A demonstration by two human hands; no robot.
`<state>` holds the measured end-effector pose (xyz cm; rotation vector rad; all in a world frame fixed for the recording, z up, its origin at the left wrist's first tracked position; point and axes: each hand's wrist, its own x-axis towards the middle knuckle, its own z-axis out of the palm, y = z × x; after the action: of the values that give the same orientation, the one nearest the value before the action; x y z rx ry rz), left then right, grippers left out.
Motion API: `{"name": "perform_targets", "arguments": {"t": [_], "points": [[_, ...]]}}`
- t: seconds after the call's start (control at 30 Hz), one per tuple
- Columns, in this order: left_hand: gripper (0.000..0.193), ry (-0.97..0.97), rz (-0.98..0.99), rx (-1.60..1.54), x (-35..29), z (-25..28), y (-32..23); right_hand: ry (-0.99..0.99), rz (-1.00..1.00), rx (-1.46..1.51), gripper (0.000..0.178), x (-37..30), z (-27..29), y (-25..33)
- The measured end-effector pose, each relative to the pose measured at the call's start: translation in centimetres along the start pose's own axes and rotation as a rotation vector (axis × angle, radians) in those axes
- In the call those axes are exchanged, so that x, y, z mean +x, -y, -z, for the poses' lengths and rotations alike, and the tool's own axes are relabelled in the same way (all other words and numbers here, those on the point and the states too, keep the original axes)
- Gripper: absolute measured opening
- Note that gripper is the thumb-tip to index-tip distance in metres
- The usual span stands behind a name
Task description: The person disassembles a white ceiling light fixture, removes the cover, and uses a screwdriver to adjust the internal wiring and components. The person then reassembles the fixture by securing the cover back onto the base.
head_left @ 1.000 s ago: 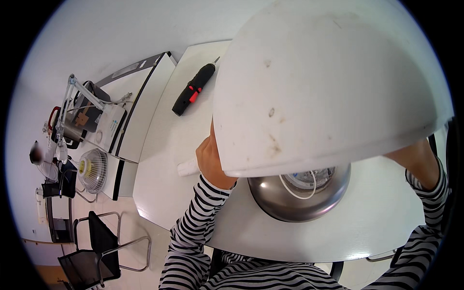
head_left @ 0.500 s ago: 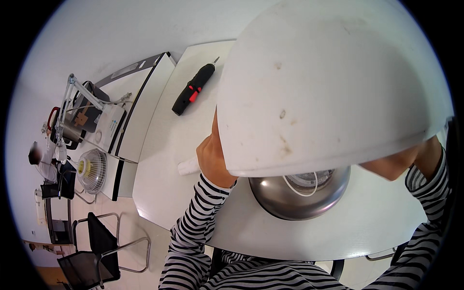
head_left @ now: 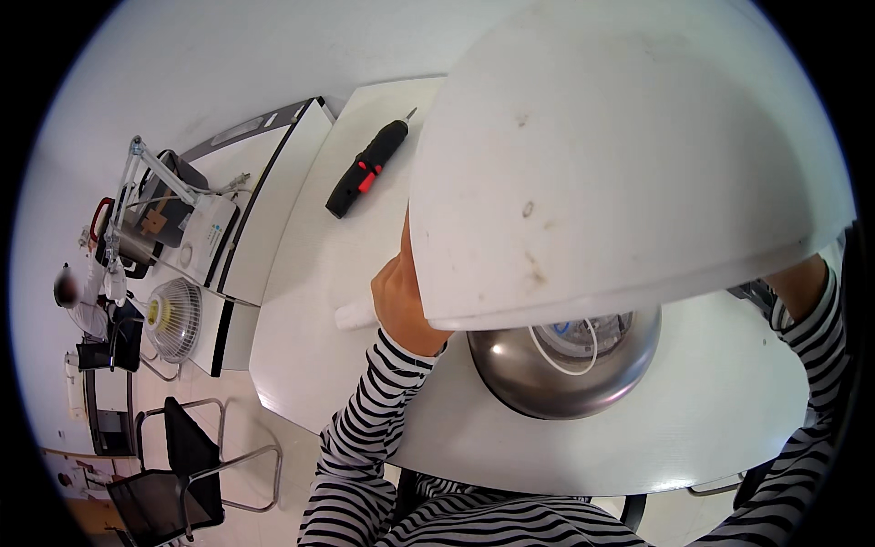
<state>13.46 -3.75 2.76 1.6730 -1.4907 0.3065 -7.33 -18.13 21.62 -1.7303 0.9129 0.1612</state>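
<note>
A large white dome-shaped cover (head_left: 620, 173), scuffed with brown marks, fills the upper right close before me. My left hand (head_left: 398, 301) is closed at its lower left edge, the fingertips hidden behind it. A short white cylindrical piece (head_left: 355, 315) sticks out beside that hand; I cannot tell whether it joins the cover. My right hand is behind the cover's right side; only the wrist area (head_left: 802, 284) shows, so its fingers are hidden. Below the cover sits a round brushed-metal housing (head_left: 565, 387), with a looped white wire (head_left: 594, 351) and a bit of blue wire inside.
A black electric screwdriver (head_left: 369, 170) with red buttons lies on the white table (head_left: 310, 365). Part of a dark object (head_left: 755, 294) shows near my right wrist. Leftward are a side desk with a magnifier lamp (head_left: 137, 173), a caged fan (head_left: 173, 319), a chair (head_left: 187, 465) and another person (head_left: 87, 310).
My right hand has drawn back behind the cover; its lower part no longer shows below the rim. The cover's right lower edge has risen slightly. My left hand stays in place.
</note>
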Motion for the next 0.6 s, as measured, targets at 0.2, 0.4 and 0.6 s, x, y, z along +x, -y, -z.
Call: {"name": "perform_targets", "arguments": {"t": [0.2, 0.4, 0.6], "points": [[0.067, -0.072, -0.013, -0.039, 0.8, 0.6, -0.5, -0.132, 0.510, -0.425, 0.031, -1.2, 0.2, -3.4], [0.065, -0.014, 0.011, -0.032, 1.5, 1.2, -1.2, -0.186, 0.590, -0.564, 0.031, -2.4, -0.1, -6.1], [0.066, -0.094, -0.119, -0.037, 1.1, 0.5, -0.3, -0.209, 0.573, -0.559, 0.031, -3.2, -0.3, -7.5]]}}
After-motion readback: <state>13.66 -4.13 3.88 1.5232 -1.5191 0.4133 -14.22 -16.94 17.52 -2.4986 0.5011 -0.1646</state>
